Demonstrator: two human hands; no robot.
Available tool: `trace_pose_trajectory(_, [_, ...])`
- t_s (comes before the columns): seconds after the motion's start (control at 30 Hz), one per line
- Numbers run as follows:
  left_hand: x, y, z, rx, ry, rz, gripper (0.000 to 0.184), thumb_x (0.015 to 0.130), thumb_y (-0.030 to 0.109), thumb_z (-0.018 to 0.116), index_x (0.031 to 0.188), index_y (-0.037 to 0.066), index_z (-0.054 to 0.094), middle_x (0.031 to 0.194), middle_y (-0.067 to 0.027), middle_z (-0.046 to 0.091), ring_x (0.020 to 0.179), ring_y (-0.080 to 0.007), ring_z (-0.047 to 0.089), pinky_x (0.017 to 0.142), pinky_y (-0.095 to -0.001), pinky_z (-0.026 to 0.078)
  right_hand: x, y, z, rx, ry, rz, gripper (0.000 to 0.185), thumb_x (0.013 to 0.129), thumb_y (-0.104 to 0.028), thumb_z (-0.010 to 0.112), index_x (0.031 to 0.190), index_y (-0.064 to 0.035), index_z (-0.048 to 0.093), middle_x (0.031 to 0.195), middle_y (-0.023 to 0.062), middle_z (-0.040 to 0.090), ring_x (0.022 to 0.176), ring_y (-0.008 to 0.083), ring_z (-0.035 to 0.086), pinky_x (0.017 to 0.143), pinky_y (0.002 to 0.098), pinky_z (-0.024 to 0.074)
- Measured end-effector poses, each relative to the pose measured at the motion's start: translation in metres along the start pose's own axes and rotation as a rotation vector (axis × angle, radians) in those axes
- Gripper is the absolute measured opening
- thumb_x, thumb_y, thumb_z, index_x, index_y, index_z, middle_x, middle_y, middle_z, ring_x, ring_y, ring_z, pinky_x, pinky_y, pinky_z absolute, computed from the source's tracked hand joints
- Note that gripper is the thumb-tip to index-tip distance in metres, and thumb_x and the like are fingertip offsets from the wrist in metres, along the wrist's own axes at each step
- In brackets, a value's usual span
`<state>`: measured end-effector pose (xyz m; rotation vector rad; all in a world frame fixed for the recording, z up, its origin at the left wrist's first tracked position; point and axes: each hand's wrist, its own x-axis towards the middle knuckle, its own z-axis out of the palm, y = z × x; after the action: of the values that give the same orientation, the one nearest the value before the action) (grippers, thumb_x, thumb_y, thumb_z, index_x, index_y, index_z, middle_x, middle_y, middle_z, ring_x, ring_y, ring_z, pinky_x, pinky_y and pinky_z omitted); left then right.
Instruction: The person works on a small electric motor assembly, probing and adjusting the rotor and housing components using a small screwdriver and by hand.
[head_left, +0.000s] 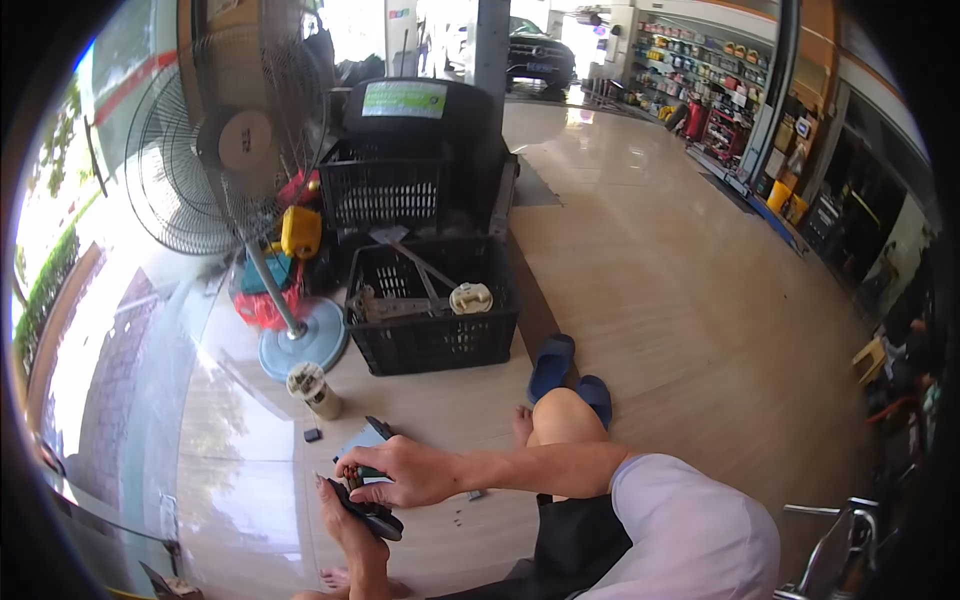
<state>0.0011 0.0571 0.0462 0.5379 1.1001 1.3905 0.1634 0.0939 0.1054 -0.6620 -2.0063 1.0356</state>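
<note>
My left hand (352,535) is closed around a black rounded part (378,520), low in front of me. Just above it, my right hand (415,472) reaches across with its fingers pinched at the part. Between the fingers are small copper-coloured and dark green bits (352,476), too small to name. Behind the hands, a flat grey-blue piece with a black end (376,428) is partly hidden. A cream cylindrical unit (314,392) stands on the floor beyond, with a small black block (312,435) beside it.
A black plastic crate (430,345) holds metal pieces and a cream cap (470,297). A pedestal fan (288,345) stands left of it, near a yellow container (300,232). Blue slippers (552,367) lie by my knee. Shelves (700,70) and a dark car (538,55) are farther back.
</note>
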Motion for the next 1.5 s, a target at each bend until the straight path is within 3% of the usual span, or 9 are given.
trace_pose_trajectory(0.03, [0.007,-0.006,-0.011,0.014,-0.033,0.007,0.053,0.101,0.059,0.043,0.115,0.010,0.058,0.094,-0.0046,0.064,0.071,-0.0139,0.064,0.050,-0.0271,0.051,-0.001,-0.002,0.001,-0.019,-0.005,0.031,0.036,0.091,-0.020,0.073,0.119,-0.0034,0.058,0.091,0.0155,0.070,0.083,0.0333,0.070,0.073,0.0395,0.0542])
trace_pose_trajectory(0.27, [0.020,-0.009,0.009,0.021,-0.018,0.059,0.055,0.102,0.060,0.041,0.097,0.008,0.058,0.066,-0.0055,0.061,0.050,-0.0161,0.059,0.044,-0.0286,0.048,-0.007,0.005,0.005,-0.149,0.142,-0.054,0.036,0.092,-0.024,0.071,0.116,0.0000,0.059,0.095,0.0227,0.070,0.087,0.0390,0.070,0.077,0.0425,0.0533])
trace_pose_trajectory(0.4, [0.023,-0.009,-0.004,0.047,-0.171,-0.019,0.051,0.103,0.057,0.043,0.111,0.009,0.057,0.079,-0.0070,0.064,0.059,-0.0166,0.063,0.049,-0.0301,0.053,-0.010,0.007,0.003,-0.154,0.145,0.012,0.036,0.091,-0.026,0.072,0.114,0.0000,0.060,0.093,0.0245,0.070,0.087,0.0396,0.070,0.078,0.0434,0.0529])
trace_pose_trajectory(0.87, [-0.006,-0.009,-0.002,0.202,-0.146,0.088,0.060,0.100,0.064,0.041,0.102,0.006,0.058,0.070,-0.0058,0.059,0.055,-0.0160,0.059,0.047,-0.0315,0.053,-0.029,-0.015,0.002,-0.078,0.088,0.140,0.032,0.089,-0.017,0.072,0.111,0.0033,0.061,0.087,0.0252,0.071,0.076,0.0334,0.072,0.073,0.0415,0.0548])
trace_pose_trajectory(0.97, [-0.013,-0.007,0.000,0.237,-0.121,0.093,0.061,0.101,0.064,0.040,0.098,0.005,0.059,0.069,-0.0064,0.058,0.053,-0.0161,0.057,0.045,-0.0316,0.051,-0.030,-0.018,0.001,-0.041,0.064,0.182,0.034,0.091,-0.021,0.071,0.115,0.0006,0.061,0.089,0.0239,0.071,0.082,0.0334,0.071,0.077,0.0438,0.0529])
trace_pose_trajectory(1.0, [-0.013,-0.007,0.002,0.240,-0.106,0.099,0.061,0.101,0.063,0.040,0.097,0.005,0.059,0.069,-0.0063,0.057,0.053,-0.0162,0.057,0.044,-0.0318,0.051,-0.028,-0.008,0.005,-0.128,0.141,0.056,0.035,0.090,-0.022,0.073,0.115,0.0003,0.061,0.089,0.0225,0.071,0.079,0.0311,0.070,0.075,0.0413,0.0529])
trace_pose_trajectory(1.2, [-0.004,0.020,0.020,0.441,-0.102,0.287,0.065,0.106,0.054,0.036,0.078,0.001,0.061,0.067,-0.0068,0.060,0.055,-0.0137,0.054,0.051,-0.0296,0.044,-0.023,-0.014,-0.004,-0.033,0.222,0.086,0.031,0.090,-0.019,0.075,0.112,-0.0005,0.063,0.083,0.0159,0.071,0.074,0.0163,0.064,0.070,0.0341,0.0514])
trace_pose_trajectory(1.4, [0.014,0.046,0.038,0.579,-0.246,0.314,0.068,0.106,0.052,0.034,0.089,-0.004,0.068,0.071,-0.0062,0.063,0.058,-0.0127,0.057,0.053,-0.0297,0.045,-0.015,-0.014,-0.017,0.014,0.322,0.119,0.027,0.092,-0.015,0.074,0.111,0.0013,0.064,0.089,0.0055,0.072,0.080,0.0077,0.061,0.073,0.0262,0.0522])
trace_pose_trajectory(1.5, [0.027,0.048,0.044,0.602,-0.269,0.343,0.068,0.107,0.053,0.033,0.091,-0.004,0.068,0.071,-0.0054,0.063,0.060,-0.0119,0.057,0.054,-0.0296,0.045,-0.008,-0.010,-0.023,0.037,0.322,0.133,0.028,0.091,-0.015,0.074,0.111,0.0016,0.064,0.090,0.0054,0.072,0.082,0.0079,0.062,0.075,0.0263,0.0525])
